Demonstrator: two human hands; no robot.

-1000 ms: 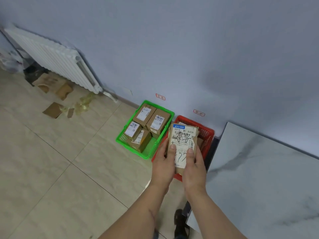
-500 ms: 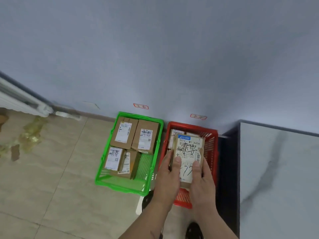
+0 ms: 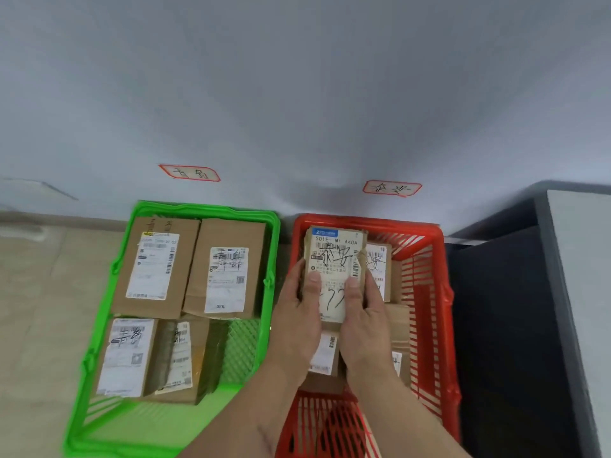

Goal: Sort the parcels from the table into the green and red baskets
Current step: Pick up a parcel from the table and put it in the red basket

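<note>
I hold a small brown parcel (image 3: pixel 335 256) with a white label and black handwriting over the red basket (image 3: pixel 426 292). My left hand (image 3: pixel 296 319) grips its left side and my right hand (image 3: pixel 367 322) grips its right side, thumbs on the label. Beneath it, other brown parcels (image 3: pixel 380 269) lie in the red basket. The green basket (image 3: pixel 99 325) stands to the left on the floor and holds several labelled brown parcels (image 3: pixel 155 266). Both baskets sit against the wall.
Two red-bordered handwritten tags are stuck on the wall, one above the green basket (image 3: pixel 189 173) and one above the red basket (image 3: pixel 391 188). A grey marble table (image 3: pixel 582 292) with a dark side stands at the right. Beige floor tiles (image 3: pixel 39 309) spread left.
My view has moved closer to the baskets and turned to face them squarely. Both hands carried the parcel forward and lower, over the red basket's far end.
</note>
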